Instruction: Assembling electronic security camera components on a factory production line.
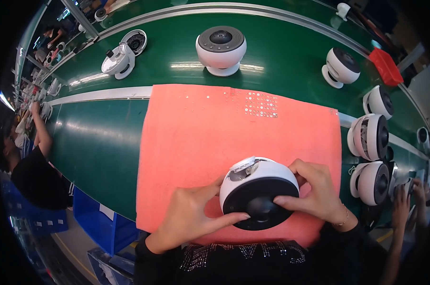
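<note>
Over the near part of a pink mat (191, 137) I hold a round white device (246, 192) with a black face and a dark dome at its centre. My left hand (188, 213) grips its left side, thumb resting on the black face. On the other side my right hand (314, 192) clasps it, its thumb by the dome and its fingers behind the rim. A white flap-like piece (242, 165) stands raised at the device's top, beside an opening with inner parts. Small screws (261, 104) stand in rows on the mat's far part.
Beyond the mat, a green belt (172, 52) carries a finished-looking device (221, 50), an opened one (120, 61) and another (341, 66). Several devices (369, 183) line the right side. A red bin (385, 66) lies far right, a blue bin (98, 221) lower left. Co-workers (39, 175) flank me.
</note>
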Demonstrator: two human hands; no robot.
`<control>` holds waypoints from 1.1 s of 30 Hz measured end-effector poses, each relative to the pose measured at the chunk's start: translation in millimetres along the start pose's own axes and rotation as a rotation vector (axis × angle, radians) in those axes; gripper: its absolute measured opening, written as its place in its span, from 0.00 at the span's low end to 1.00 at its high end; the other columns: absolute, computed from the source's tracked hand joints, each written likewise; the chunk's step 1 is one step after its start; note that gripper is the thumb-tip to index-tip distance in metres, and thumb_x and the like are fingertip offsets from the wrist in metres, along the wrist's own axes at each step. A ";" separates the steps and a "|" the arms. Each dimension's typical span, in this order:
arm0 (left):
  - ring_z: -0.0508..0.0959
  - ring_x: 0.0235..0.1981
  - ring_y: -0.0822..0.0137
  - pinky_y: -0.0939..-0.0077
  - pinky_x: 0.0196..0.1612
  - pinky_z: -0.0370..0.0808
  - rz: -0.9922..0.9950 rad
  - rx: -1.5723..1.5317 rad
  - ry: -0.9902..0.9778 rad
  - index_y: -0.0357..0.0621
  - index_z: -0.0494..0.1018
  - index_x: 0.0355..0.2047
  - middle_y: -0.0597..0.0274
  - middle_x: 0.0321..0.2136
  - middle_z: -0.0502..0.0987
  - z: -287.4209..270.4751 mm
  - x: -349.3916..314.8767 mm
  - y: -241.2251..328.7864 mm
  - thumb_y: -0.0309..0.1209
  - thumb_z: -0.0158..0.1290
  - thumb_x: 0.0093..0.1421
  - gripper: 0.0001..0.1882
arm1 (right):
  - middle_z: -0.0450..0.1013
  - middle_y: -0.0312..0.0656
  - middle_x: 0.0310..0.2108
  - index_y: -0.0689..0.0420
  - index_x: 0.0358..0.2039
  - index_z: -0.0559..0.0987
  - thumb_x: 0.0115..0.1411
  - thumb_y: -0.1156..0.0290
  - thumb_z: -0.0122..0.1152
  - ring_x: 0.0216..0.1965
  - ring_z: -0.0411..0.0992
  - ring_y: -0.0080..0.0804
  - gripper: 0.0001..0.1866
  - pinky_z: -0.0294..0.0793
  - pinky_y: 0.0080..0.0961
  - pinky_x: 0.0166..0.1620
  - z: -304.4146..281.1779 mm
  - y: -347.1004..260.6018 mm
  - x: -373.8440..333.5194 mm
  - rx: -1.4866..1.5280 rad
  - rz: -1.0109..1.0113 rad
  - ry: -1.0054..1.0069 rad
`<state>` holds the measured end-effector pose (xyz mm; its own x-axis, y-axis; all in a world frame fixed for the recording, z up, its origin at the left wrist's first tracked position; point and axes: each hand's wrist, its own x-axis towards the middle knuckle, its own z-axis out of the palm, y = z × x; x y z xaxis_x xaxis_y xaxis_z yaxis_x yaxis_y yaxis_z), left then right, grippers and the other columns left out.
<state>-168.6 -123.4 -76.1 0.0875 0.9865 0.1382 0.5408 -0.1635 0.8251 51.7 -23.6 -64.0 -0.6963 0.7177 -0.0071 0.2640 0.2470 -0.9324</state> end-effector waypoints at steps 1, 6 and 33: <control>0.78 0.19 0.63 0.75 0.23 0.74 -0.078 0.114 -0.048 0.33 0.72 0.38 0.55 0.20 0.76 -3.9 1.1 4.4 0.43 0.64 0.40 0.30 | 0.70 0.42 0.18 0.63 0.25 0.71 0.46 0.63 0.66 0.19 0.69 0.29 0.17 0.68 0.23 0.23 -3.2 -0.5 5.0 -0.139 -0.006 -0.009; 0.75 0.12 0.64 0.75 0.18 0.71 -0.205 0.347 -0.175 0.37 0.74 0.30 0.61 0.13 0.74 -7.3 8.7 2.5 0.46 0.64 0.39 0.26 | 0.66 0.41 0.13 0.62 0.22 0.73 0.47 0.61 0.64 0.15 0.66 0.32 0.16 0.64 0.23 0.20 -17.0 0.7 19.9 -0.324 0.052 -0.101; 0.71 0.09 0.60 0.74 0.15 0.68 -0.137 0.315 -0.230 0.34 0.72 0.16 0.57 0.07 0.68 -9.3 6.6 -13.3 0.49 0.62 0.40 0.25 | 0.64 0.44 0.10 0.62 0.17 0.71 0.50 0.60 0.60 0.11 0.65 0.34 0.18 0.61 0.24 0.18 -2.2 8.2 27.7 -0.272 0.117 -0.124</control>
<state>-183.0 -114.8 -81.1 0.1622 0.9798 -0.1171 0.7870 -0.0569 0.6143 36.0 -0.2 -71.1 -0.7225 0.6707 -0.1679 0.5041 0.3448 -0.7919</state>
